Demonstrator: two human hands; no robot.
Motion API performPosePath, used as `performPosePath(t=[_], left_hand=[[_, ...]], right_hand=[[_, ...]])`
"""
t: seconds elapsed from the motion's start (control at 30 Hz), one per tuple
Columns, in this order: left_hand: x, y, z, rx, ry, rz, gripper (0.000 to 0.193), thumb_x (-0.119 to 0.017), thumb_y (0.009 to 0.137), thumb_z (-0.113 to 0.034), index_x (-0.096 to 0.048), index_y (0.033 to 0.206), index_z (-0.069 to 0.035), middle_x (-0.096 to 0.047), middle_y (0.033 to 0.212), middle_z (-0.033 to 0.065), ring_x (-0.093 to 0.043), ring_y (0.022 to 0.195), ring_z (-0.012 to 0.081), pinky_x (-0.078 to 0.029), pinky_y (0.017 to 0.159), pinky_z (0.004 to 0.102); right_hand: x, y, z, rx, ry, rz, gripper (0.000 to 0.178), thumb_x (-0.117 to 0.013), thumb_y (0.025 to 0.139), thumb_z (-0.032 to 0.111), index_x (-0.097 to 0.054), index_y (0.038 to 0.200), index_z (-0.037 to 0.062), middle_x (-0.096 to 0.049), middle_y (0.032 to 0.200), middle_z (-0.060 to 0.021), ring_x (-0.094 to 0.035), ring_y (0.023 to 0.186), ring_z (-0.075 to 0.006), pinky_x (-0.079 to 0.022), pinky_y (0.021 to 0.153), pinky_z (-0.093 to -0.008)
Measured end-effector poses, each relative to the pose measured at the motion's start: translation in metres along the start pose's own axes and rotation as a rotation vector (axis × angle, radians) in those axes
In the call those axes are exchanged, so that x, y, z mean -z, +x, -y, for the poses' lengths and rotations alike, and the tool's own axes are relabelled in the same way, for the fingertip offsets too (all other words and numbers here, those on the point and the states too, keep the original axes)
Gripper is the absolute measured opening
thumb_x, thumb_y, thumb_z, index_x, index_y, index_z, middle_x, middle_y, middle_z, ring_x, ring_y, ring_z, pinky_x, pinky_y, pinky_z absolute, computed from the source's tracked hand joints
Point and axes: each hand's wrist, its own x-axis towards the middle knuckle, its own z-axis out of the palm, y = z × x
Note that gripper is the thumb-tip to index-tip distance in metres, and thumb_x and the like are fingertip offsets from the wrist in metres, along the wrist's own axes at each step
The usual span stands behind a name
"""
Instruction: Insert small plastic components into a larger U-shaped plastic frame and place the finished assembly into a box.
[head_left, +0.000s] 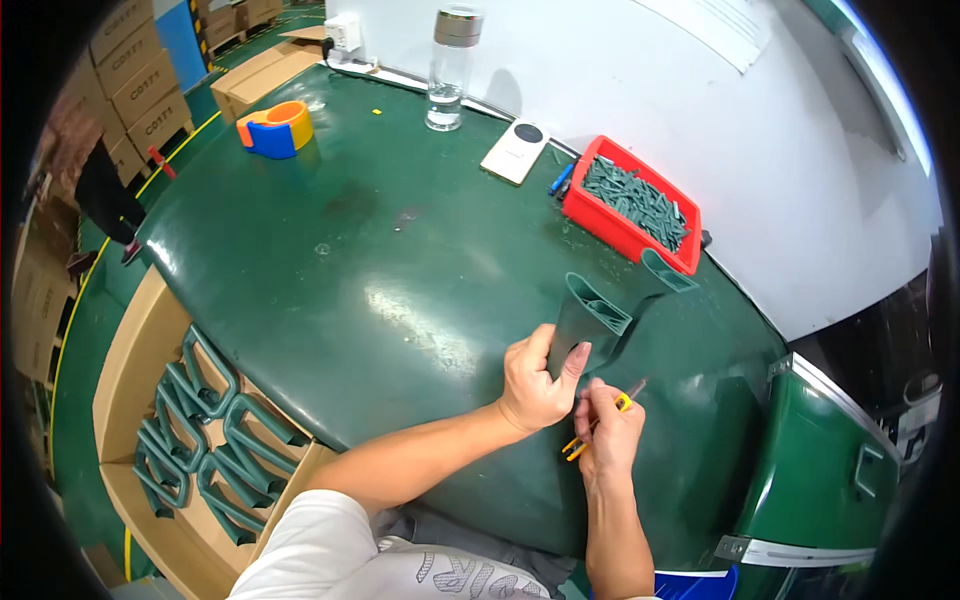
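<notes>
My left hand (540, 385) is wrapped round a dark green U-shaped hollow plastic part (582, 325), thumb on its near side. Two open flattened ends of the part point up and away from me, and its lower bend is partly hidden by my fingers. Just right of it, my right hand (610, 425) is closed on a yellow utility knife (573, 449). The knife's front end points to the upper right, close under the green part; whether its blade touches the plastic I cannot tell.
A red bin (620, 233) of small green plastic pieces stands at the back right. Along the back are a phone (516, 150), a glass bottle (447, 85) and a tape dispenser (277, 130). At left, a cardboard box (130, 400) holds several green U-shaped parts. A person (100, 185) stands beyond.
</notes>
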Motion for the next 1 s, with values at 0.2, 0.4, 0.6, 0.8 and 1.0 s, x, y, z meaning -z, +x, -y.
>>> performPosePath(t=[0.2,0.4,0.6,0.8,1.0], left_hand=[[0.004,0.017,0.005,0.099,-0.186,-0.092,0.022,-0.060,0.089,-0.020,-0.052,0.080,-0.001,-0.053,0.057,0.0042,-0.052,0.050,0.0113,-0.041,0.046,0.0276],[-0.003,0.015,0.005,0.345,-0.561,0.067,0.024,-0.057,0.092,-0.023,-0.054,0.084,-0.001,-0.052,0.066,0.0009,-0.048,0.052,0.0079,-0.042,0.047,0.0241],[-0.002,0.025,0.003,0.445,-0.654,0.099,0.027,-0.055,0.092,-0.026,-0.047,0.075,-0.007,-0.050,0.061,0.0035,-0.046,0.052,0.0101,-0.038,0.048,0.0241],[0.000,0.016,0.004,0.500,-0.722,0.209,0.042,-0.043,0.096,-0.041,-0.054,0.087,-0.002,-0.054,0.065,0.0054,-0.050,0.055,0.0122,-0.041,0.053,0.0251],[0.004,0.038,0.013,-0.137,0.130,0.174,0.026,-0.058,0.076,0.003,-0.056,0.102,0.001,-0.062,0.087,0.0120,-0.061,0.081,0.0247,-0.049,0.070,0.0310]], right_hand=[[0.000,-0.015,0.008,0.288,0.041,-0.064,0.015,-0.058,0.089,0.011,-0.060,0.081,-0.0008,-0.055,0.062,-0.0035,-0.044,0.046,-0.0077,-0.032,0.041,-0.0205],[-0.002,-0.007,0.114,1.011,-0.187,-0.340,0.023,-0.053,0.094,0.018,-0.059,0.104,-0.0025,-0.061,0.077,-0.0064,-0.044,0.057,-0.0064,-0.035,0.049,-0.0208],[0.014,0.062,0.068,0.820,-0.815,-0.130,0.031,-0.054,0.094,0.020,-0.059,0.111,-0.0050,-0.062,0.074,-0.0045,-0.046,0.056,-0.0056,-0.039,0.051,-0.0211],[0.017,0.035,0.023,0.472,-0.561,0.015,0.029,-0.055,0.093,0.019,-0.061,0.102,-0.0080,-0.060,0.062,-0.0024,-0.051,0.050,-0.0063,-0.042,0.047,-0.0217],[0.012,0.005,0.029,-0.069,0.082,0.242,0.021,-0.054,0.091,0.012,-0.062,0.099,-0.0050,-0.062,0.064,-0.0096,-0.051,0.049,-0.0096,-0.037,0.044,-0.0226]])
